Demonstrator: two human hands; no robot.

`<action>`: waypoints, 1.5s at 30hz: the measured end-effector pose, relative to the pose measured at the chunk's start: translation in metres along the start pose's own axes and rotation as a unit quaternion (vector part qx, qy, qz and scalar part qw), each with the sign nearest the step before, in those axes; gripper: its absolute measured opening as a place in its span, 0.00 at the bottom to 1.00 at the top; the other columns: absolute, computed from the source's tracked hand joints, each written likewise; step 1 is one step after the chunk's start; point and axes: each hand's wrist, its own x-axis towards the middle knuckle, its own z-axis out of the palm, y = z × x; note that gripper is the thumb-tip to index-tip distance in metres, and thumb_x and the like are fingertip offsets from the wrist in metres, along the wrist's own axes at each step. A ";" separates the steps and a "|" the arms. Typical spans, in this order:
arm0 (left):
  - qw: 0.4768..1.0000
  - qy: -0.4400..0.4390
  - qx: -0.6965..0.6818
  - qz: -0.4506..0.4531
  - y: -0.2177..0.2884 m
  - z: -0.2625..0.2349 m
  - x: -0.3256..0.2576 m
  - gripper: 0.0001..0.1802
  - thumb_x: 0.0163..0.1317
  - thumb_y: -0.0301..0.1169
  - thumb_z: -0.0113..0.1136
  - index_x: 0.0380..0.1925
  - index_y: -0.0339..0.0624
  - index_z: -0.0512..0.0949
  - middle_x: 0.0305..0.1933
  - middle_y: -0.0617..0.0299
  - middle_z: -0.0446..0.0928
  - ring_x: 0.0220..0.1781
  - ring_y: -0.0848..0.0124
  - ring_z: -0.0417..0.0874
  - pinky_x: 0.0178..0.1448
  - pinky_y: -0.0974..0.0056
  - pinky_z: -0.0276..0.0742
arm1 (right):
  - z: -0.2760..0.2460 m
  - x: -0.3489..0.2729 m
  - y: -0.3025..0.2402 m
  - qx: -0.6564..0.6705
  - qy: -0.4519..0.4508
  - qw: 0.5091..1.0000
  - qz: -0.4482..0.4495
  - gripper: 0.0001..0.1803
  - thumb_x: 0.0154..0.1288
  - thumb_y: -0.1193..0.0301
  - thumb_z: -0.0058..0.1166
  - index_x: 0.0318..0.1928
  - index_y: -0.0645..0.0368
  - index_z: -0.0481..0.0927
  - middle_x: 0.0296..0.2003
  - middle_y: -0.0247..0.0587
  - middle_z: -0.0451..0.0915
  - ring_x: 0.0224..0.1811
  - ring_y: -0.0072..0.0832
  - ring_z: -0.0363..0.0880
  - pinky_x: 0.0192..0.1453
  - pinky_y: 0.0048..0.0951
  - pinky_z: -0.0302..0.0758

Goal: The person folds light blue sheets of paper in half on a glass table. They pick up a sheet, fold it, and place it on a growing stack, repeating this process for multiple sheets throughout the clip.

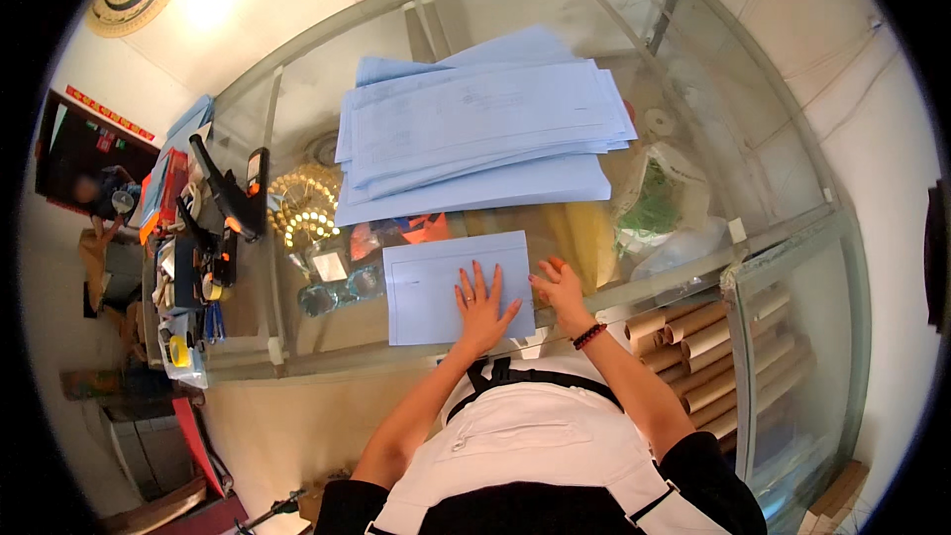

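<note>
A folded light-blue paper drawing sheet (426, 307) lies on the glass counter close to my body. My left hand (480, 309) rests flat on its right half with the fingers spread. Just beyond the sheet's right edge is my right hand (562, 294), with a dark red bead bracelet on the wrist. Its fingers are loosely bent and a little apart, and I see nothing in them. Farther back, a fanned stack of larger blue paper sheets (480, 129) covers the middle of the glass, with fine printed lines on the top ones.
Tools, a yellow tape roll (179, 351) and a black handheld device (258, 173) crowd the counter's left end. Beneath the glass counter top (347, 347) lie glittering beads, sunglasses and a plastic bag with green contents (654, 203). Cardboard tubes (698, 342) fill the shelf at right.
</note>
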 end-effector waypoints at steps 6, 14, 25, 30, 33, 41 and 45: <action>0.991 -0.064 -0.107 0.041 0.007 -0.005 0.019 0.36 0.67 0.53 0.48 0.70 0.48 0.58 0.76 0.46 0.49 0.77 0.45 0.44 0.74 0.39 0.36 | -0.038 0.010 0.001 -0.217 -0.108 0.970 -0.034 0.23 0.57 0.79 0.63 0.53 0.65 0.72 0.39 0.39 0.82 0.37 0.22 0.80 0.40 0.23 0.76; 0.943 0.167 -0.286 -0.018 -0.050 -0.084 0.037 0.25 0.68 0.32 0.52 0.64 0.38 0.64 0.65 0.50 0.66 0.67 0.57 0.65 0.69 0.58 0.60 | -0.207 -0.037 -0.117 -0.152 0.071 0.981 -0.098 0.22 0.60 0.70 0.60 0.56 0.57 0.75 0.42 0.30 0.77 0.40 0.21 0.76 0.41 0.24 0.75; 0.924 0.245 -0.272 -0.111 -0.133 -0.092 0.049 0.29 0.64 0.29 0.57 0.64 0.37 0.63 0.63 0.49 0.67 0.63 0.58 0.70 0.67 0.57 0.64 | -0.410 0.004 -0.171 -0.035 0.362 0.911 -0.193 0.23 0.62 0.75 0.53 0.59 0.56 0.72 0.35 0.27 0.76 0.28 0.15 0.69 0.29 0.20 0.67; 0.950 0.223 -0.213 -0.058 -0.164 -0.088 0.068 0.31 0.63 0.21 0.56 0.66 0.37 0.59 0.65 0.53 0.64 0.65 0.64 0.67 0.67 0.61 0.65 | -0.429 0.038 -0.176 -0.155 0.436 0.875 -0.141 0.23 0.62 0.75 0.53 0.59 0.53 0.76 0.37 0.33 0.80 0.28 0.19 0.70 0.27 0.25 0.66; 0.940 0.203 -0.263 -0.083 -0.177 -0.079 0.076 0.32 0.63 0.22 0.56 0.67 0.38 0.59 0.66 0.53 0.64 0.64 0.63 0.68 0.67 0.61 0.64 | -0.440 0.052 -0.185 -0.198 0.461 0.847 -0.177 0.23 0.60 0.76 0.53 0.58 0.52 0.77 0.33 0.32 0.81 0.27 0.20 0.71 0.29 0.27 0.68; 0.954 0.180 -0.210 -0.113 -0.183 -0.083 0.070 0.33 0.63 0.24 0.59 0.67 0.38 0.58 0.67 0.52 0.64 0.64 0.62 0.68 0.67 0.59 0.63 | -0.433 0.067 -0.217 -0.367 0.502 0.759 -0.193 0.23 0.61 0.75 0.55 0.59 0.57 0.76 0.37 0.40 0.83 0.34 0.28 0.78 0.38 0.31 0.75; 0.950 0.226 -0.172 -0.132 -0.176 -0.091 0.085 0.32 0.61 0.25 0.60 0.66 0.39 0.62 0.65 0.49 0.65 0.64 0.60 0.68 0.67 0.59 0.64 | -0.393 0.094 -0.232 -0.551 0.557 0.579 -0.227 0.28 0.64 0.66 0.57 0.63 0.60 0.70 0.56 0.52 0.76 0.57 0.48 0.74 0.62 0.42 0.69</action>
